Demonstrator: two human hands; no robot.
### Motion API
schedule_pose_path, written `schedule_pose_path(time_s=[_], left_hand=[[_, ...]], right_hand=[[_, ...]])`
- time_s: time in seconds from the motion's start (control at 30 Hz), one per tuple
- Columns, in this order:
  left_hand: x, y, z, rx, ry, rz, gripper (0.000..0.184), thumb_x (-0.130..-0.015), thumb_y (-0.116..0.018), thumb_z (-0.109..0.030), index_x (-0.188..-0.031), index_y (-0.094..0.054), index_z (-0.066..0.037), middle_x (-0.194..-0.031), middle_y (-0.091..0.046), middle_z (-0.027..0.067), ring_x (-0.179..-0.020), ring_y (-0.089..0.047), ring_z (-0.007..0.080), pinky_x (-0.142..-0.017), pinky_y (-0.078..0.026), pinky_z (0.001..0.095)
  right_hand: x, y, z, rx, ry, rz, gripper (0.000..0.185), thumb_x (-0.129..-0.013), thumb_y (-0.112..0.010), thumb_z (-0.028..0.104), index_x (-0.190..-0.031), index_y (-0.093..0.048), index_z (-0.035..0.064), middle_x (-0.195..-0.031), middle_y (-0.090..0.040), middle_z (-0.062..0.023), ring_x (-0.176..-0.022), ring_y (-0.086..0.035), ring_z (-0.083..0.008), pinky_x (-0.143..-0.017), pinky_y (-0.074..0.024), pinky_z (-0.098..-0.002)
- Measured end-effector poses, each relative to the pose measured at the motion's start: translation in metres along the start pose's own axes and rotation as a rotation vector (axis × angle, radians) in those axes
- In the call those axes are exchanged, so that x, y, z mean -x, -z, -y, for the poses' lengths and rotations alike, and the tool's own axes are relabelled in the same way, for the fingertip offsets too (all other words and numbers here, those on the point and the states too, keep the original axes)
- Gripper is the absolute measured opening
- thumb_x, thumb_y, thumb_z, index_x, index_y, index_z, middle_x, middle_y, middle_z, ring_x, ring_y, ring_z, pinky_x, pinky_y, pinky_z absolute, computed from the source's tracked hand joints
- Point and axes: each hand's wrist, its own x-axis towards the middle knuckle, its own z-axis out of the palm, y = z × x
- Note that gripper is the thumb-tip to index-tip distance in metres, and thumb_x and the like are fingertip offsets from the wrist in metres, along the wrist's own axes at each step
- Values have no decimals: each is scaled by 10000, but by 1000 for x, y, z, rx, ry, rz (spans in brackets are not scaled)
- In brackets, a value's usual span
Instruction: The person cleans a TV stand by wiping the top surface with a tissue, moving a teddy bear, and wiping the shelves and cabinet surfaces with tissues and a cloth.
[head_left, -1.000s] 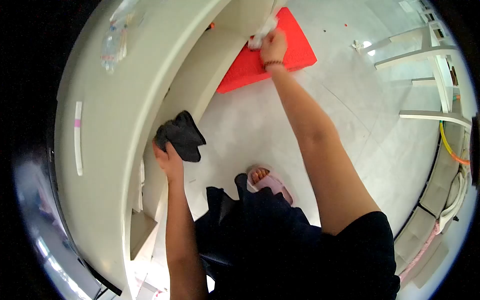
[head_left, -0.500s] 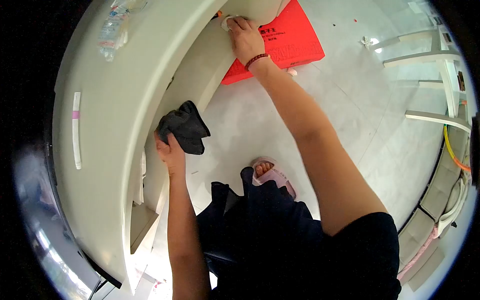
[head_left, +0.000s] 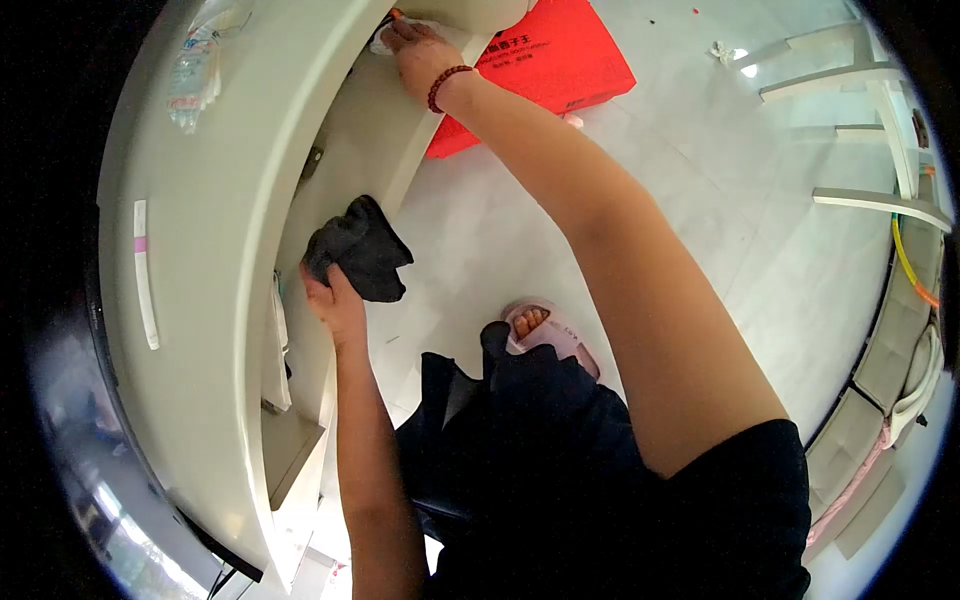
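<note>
My left hand (head_left: pixel 337 303) grips a dark grey cloth (head_left: pixel 362 250) in front of the open cabinet shelf, its thumb lying over the cloth's edge. Higher up, my right hand (head_left: pixel 424 62), with a beaded bracelet at the wrist, presses a crumpled white wipe (head_left: pixel 437 30) onto the upper part of the shelf (head_left: pixel 375 115). A small orange item (head_left: pixel 396 13) is just beyond its fingertips. Part of the wipe is hidden under the fingers.
A red box (head_left: pixel 560 62) lies on the floor beside the cabinet. On the cabinet top (head_left: pixel 215 200) are a clear plastic bottle (head_left: pixel 195 80) and a white-and-pink stick (head_left: pixel 145 275). White chair legs (head_left: pixel 885 130) and a grey cushioned seat (head_left: pixel 845 450) are at the right.
My right hand has moved from over the red box left onto the shelf, taking the white wipe along. My left hand still holds the dark cloth in nearly the same place.
</note>
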Motion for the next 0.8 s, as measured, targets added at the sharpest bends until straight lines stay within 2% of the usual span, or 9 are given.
schedule_pose_path(time_s=[0.1, 0.2, 0.3, 0.37, 0.43, 0.5, 0.6, 0.77, 0.8], left_hand=[[-2, 0, 1, -31, 39, -12, 339, -928, -471, -140, -1207, -501, 50, -1124, -599, 202, -1032, -575, 311, -943, -422, 366], [-1, -1, 2, -6, 30, 15, 337, -928, -470, -144, -1207, -507, 42, -1133, -602, 201, -1043, -579, 317, -945, -423, 374], [-2, 4, -10, -160, -5, 36, 343, -922, -474, -139, -1217, -508, 32, -1144, -603, 200, -1054, -580, 320, -953, -419, 380], [-2, 3, -25, -168, 78, 13, 352, -912, -482, -132, -1222, -506, 32, -1144, -602, 204, -1062, -579, 325, -961, -416, 384], [-6, 3, -1, -84, 5, 28, 353, -909, -484, -130, -1224, -506, 28, -1143, -604, 203, -1056, -580, 321, -963, -415, 381], [-6, 2, 8, 0, -24, 30, 356, -905, -485, -127, -1225, -506, 28, -1141, -605, 203, -1049, -581, 320, -964, -414, 378], [-4, -2, 0, 59, 6, 16, 357, -899, -483, -120, -1222, -503, 30, -1134, -608, 204, -1037, -583, 323, -961, -414, 375], [-3, 1, -18, 43, 13, 37, 363, -889, -479, -105, -1221, -495, 39, -1117, -615, 200, -1030, -583, 332, -951, -416, 377], [-2, 1, -17, 17, 1, 31, 362, -889, -479, -107, -1220, -497, 37, -1116, -616, 197, -1033, -583, 331, -950, -417, 377]], right_hand=[[-13, -29, -4, 32, 10, -145, 415, -828, -511, 78, -1243, -526, 89, -1321, -506, -117, -1200, -486, -304, -1012, -416, -378], [-26, 18, 3, 461, 271, 126, 376, -894, -449, 111, -1239, -576, 29, -1273, -568, -181, -1216, -488, -337, -1042, -379, -412], [-22, -30, -24, 142, -100, 98, 395, -871, -522, 134, -1256, -578, 63, -1306, -548, -171, -1233, -475, -331, -1067, -351, -415], [28, 29, -35, 116, 5, 97, 319, -823, -516, 56, -1133, -586, 83, -1244, -546, -120, -1181, -495, -316, -982, -432, -380], [68, 45, -34, -200, -190, 29, 249, -810, -535, 30, -1041, -618, 72, -1195, -572, -135, -1153, -517, -322, -936, -459, -388], [107, 47, -44, -430, -68, 69, 198, -778, -565, 42, -965, -627, 60, -1002, -620, -192, -1035, -558, -372, -856, -486, -434], [99, 71, -59, -444, -286, -3, 193, -762, -591, 60, -951, -633, 60, -958, -628, -196, -979, -583, -379, -845, -484, -443], [67, 17, -56, -353, -488, -311, 186, -774, -615, 60, -953, -654, 32, -972, -632, -190, -919, -607, -368, -803, -501, -436], [73, 13, -42, -319, -394, -325, 197, -758, -616, 55, -950, -650, 35, -944, -622, -183, -917, -590, -373, -803, -493, -437]])
